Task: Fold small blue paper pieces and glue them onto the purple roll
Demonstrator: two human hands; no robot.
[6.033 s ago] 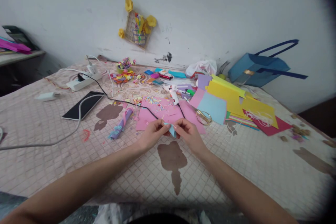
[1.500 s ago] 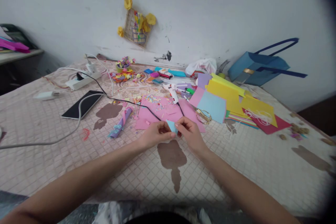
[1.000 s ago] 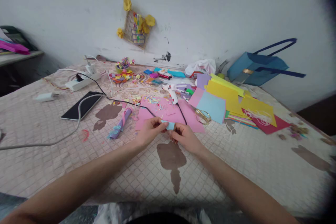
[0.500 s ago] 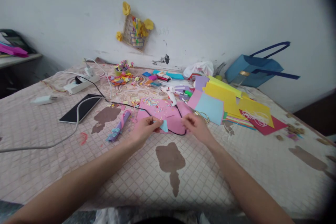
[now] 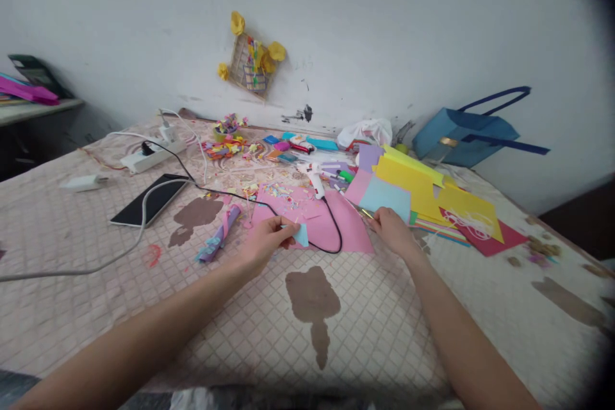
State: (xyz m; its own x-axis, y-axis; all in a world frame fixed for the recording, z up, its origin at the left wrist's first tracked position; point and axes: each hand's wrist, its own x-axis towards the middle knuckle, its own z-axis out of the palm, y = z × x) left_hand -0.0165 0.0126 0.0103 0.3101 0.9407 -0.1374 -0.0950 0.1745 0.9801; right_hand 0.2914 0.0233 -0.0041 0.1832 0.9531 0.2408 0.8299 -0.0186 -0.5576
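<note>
My left hand (image 5: 271, 237) pinches a small light-blue piece of paper (image 5: 301, 235) above the near edge of a pink sheet (image 5: 353, 227). Farther right, my right hand (image 5: 393, 230) has its fingers closed on the gold handles of a pair of scissors (image 5: 367, 213), which lie beside the pink sheet. The handles are partly hidden by the fingers. Between the hands, a white glue gun (image 5: 314, 180) rests on the pink sheet, its black cord (image 5: 340, 230) curving toward me. A purple paper roll with blue flowers (image 5: 218, 236) lies left of my left hand.
Coloured paper sheets (image 5: 408, 178) are stacked at the right, near a blue bag (image 5: 466, 134). Small paper scraps (image 5: 283, 195) cover the far part of the pink sheet. At the left are a dark tablet-like device (image 5: 148, 198), a power strip (image 5: 154, 157) and a grey cable (image 5: 144, 211).
My right hand has moved right, from above the pink sheet to the scissors, and taken hold of their handles. My left hand still holds the blue paper in nearly the same place.
</note>
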